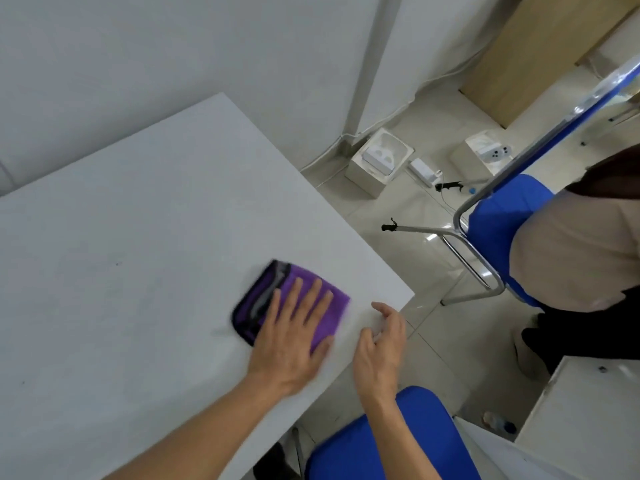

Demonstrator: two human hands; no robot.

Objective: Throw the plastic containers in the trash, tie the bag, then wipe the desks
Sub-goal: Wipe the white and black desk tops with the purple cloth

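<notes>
The left hand lies flat, palm down, on a folded purple microfibre cloth with a dark border. Its fingers are straight and spread, and the thumb is at the near edge of the cloth. Nothing is pinched. The hand presses the cloth against the white rectangular desk top, which I judge is done so that the whole palm gives even pressure and the cloth slides without bunching up. The cloth shows beyond the fingertips and to the outer side of the palm, and it looks blurred at its edges, so it is probably sliding.

The right hand is just beside the thumb of the pressing hand, at the corner of the desk. Its fingers are loosely curled and it seems to hold nothing. I cannot tell if it touches the surface. It may be there for balance or waiting to take the cloth.

The step in hand looks like the wiping. No plastic container and no trash bag are in view here. The desk surface on the far side of the cloth has some small dark specks.

Under the right wrist is a blue padded chair seat. Farther on the same side, another person in light trousers sits on a similar chair.
</notes>
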